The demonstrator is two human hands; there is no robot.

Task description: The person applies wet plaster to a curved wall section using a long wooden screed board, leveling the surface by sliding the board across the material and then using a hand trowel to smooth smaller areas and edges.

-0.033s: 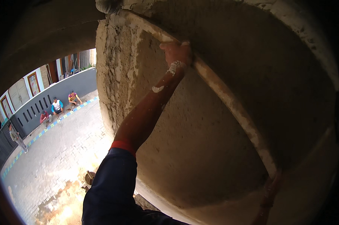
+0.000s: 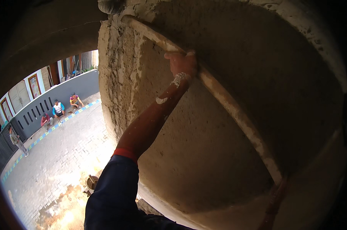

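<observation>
My left hand (image 2: 182, 63) is raised and closed around a long straightedge (image 2: 235, 111) smeared with mortar. The straightedge lies diagonally against a freshly plastered wall (image 2: 204, 161), running from the upper left down to the lower right. Wet plaster spots my left wrist and forearm, and the sleeve is dark blue with a red cuff. My right hand (image 2: 281, 186) sits in deep shadow at the lower end of the straightedge and seems to grip it there.
The wall's rough plastered corner (image 2: 116, 76) drops to a brick-paved street (image 2: 62, 153) far below on the left. Three people sit by a grey fence wall (image 2: 58, 109), and another person (image 2: 16, 140) walks nearby. A bucket (image 2: 91, 182) stands below.
</observation>
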